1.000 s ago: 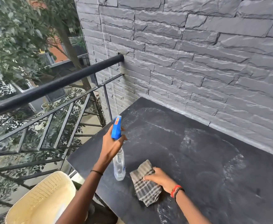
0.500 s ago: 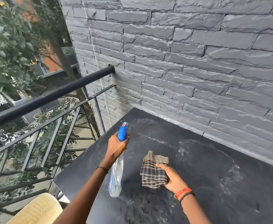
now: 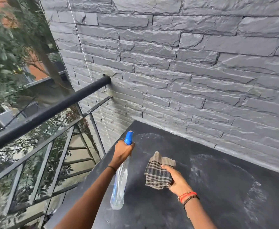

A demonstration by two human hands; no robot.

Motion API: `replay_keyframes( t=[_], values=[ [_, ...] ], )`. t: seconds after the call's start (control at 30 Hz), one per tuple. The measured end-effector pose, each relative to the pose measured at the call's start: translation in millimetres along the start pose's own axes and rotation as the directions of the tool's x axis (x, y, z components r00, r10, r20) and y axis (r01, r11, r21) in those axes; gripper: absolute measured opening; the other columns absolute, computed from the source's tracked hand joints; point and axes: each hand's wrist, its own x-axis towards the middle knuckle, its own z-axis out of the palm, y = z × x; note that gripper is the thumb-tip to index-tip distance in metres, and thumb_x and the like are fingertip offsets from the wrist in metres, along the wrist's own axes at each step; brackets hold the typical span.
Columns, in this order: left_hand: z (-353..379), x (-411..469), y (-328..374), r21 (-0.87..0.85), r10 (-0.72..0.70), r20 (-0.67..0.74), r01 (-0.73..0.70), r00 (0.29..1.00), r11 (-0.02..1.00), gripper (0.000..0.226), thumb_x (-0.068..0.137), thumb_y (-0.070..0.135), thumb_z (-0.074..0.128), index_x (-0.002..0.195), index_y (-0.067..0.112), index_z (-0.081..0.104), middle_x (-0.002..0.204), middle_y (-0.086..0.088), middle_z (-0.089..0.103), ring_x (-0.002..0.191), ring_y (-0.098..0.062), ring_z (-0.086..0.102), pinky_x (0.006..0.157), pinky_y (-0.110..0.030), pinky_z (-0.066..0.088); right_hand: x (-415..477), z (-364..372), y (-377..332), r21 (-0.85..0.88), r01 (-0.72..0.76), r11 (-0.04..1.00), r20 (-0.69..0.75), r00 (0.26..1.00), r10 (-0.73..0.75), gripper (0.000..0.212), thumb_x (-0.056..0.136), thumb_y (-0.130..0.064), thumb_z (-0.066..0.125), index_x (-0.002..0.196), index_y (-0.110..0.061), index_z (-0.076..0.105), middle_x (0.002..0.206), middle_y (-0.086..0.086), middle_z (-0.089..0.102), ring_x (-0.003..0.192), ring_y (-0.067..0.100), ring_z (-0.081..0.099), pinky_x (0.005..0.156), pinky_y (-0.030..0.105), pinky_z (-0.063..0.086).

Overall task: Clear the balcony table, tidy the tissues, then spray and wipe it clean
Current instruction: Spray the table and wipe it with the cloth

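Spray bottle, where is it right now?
In the head view the spray bottle is gripped by the left hand over the left edge of the black table, just left of the checked cloth in the right hand.

A home balcony: black railing [image 3: 56, 109] meets a grey stone wall [image 3: 185, 63], trees [image 3: 6, 52] beyond, dark worktop [image 3: 218, 187].

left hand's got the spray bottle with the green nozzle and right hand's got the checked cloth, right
Not quite: the nozzle is blue, not green. The head view shows the left hand gripping the spray bottle just below its nozzle, which is blue. The rest stands: the right hand holds the checked cloth.
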Motion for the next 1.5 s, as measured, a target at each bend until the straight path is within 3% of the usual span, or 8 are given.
replay_keyframes(
  t=[0.2,0.43,0.6,0.83,0.97,1.2,1.4,1.5],
  values=[
    [1,56,5,0.091,-0.018,0.060,0.012,0.998,0.996,0.015,0.076,0.014,0.059,0.061,0.009,0.057,0.051,-0.004,0.059,0.041,-0.011,0.052,0.048,-0.020,0.042,33,29,-6,0.034,0.003,0.999,-0.041,0.999,-0.002,0.024,0.081,-0.001,0.065,0.105,0.002,0.064,0.090,0.022,0.070,0.075,0.031,0.069,0.058,0.037,0.057],
    [10,104,11,0.137,-0.078,0.138,0.059,0.987,0.989,0.026,0.051,0.030,0.049,0.061,0.010,0.062,0.063,-0.010,0.066,0.062,-0.026,0.061,0.057,-0.028,0.045,65,36,-10,0.053,0.025,0.998,-0.090,0.996,-0.020,0.018,0.082,-0.001,0.064,0.101,0.000,0.064,0.086,0.019,0.072,0.073,0.030,0.070,0.058,0.037,0.057],
    [16,117,19,0.174,-0.087,0.190,0.053,0.978,0.983,0.023,0.054,0.032,0.044,0.054,0.013,0.057,0.049,0.001,0.057,0.051,-0.017,0.056,0.043,-0.013,0.037,84,32,-8,0.053,0.032,0.998,-0.113,0.993,-0.025,0.018,0.082,-0.004,0.065,0.100,-0.002,0.066,0.099,0.024,0.069,0.083,0.033,0.069,0.070,0.044,0.058],
    [37,115,15,0.194,-0.062,0.272,0.009,0.960,0.981,0.042,0.053,0.031,0.048,0.069,0.000,0.070,0.068,-0.015,0.070,0.066,-0.024,0.064,0.071,-0.032,0.052,92,21,-7,0.067,0.039,0.997,-0.133,0.991,-0.029,0.025,0.081,-0.004,0.065,0.106,-0.001,0.064,0.105,0.025,0.067,0.093,0.036,0.067,0.082,0.047,0.055],
    [46,105,17,0.185,-0.073,0.345,0.009,0.936,0.983,0.037,0.053,0.031,0.050,0.068,0.001,0.066,0.065,-0.012,0.066,0.061,-0.021,0.061,0.060,-0.026,0.049,91,11,-8,0.057,0.028,0.998,-0.150,0.989,-0.019,0.034,0.077,-0.004,0.068,0.110,0.001,0.061,0.108,0.027,0.065,0.096,0.037,0.065,0.086,0.050,0.053],
    [44,98,3,0.152,-0.041,0.285,-0.003,0.958,0.988,0.017,0.077,0.020,0.067,0.075,0.004,0.062,0.068,-0.010,0.061,0.064,-0.022,0.056,0.058,-0.028,0.044,97,4,-12,-0.078,0.084,0.993,-0.235,0.967,-0.101,0.031,0.076,0.001,0.070,0.106,0.006,0.062,0.101,0.029,0.067,0.083,0.036,0.068,0.075,0.045,0.057],
    [20,104,-9,0.091,-0.019,0.212,0.000,0.977,0.996,0.032,0.069,0.029,0.063,0.075,-0.002,0.069,0.053,-0.003,0.062,0.062,-0.021,0.061,0.071,-0.031,0.049,133,29,-39,-0.240,0.145,0.960,-0.252,0.946,-0.206,0.024,0.074,0.000,0.072,0.097,0.001,0.066,0.083,0.020,0.071,0.071,0.032,0.069,0.076,0.050,0.056],
    [10,112,-15,0.089,-0.018,0.204,0.000,0.979,0.996,0.023,0.076,0.021,0.064,0.072,-0.001,0.068,0.048,0.000,0.061,0.057,-0.019,0.060,0.066,-0.028,0.048,166,53,-58,-0.299,0.184,0.936,-0.214,0.943,-0.254,0.017,0.075,-0.001,0.071,0.091,-0.003,0.067,0.093,0.023,0.070,0.074,0.030,0.069,0.075,0.047,0.055]
  ],
)
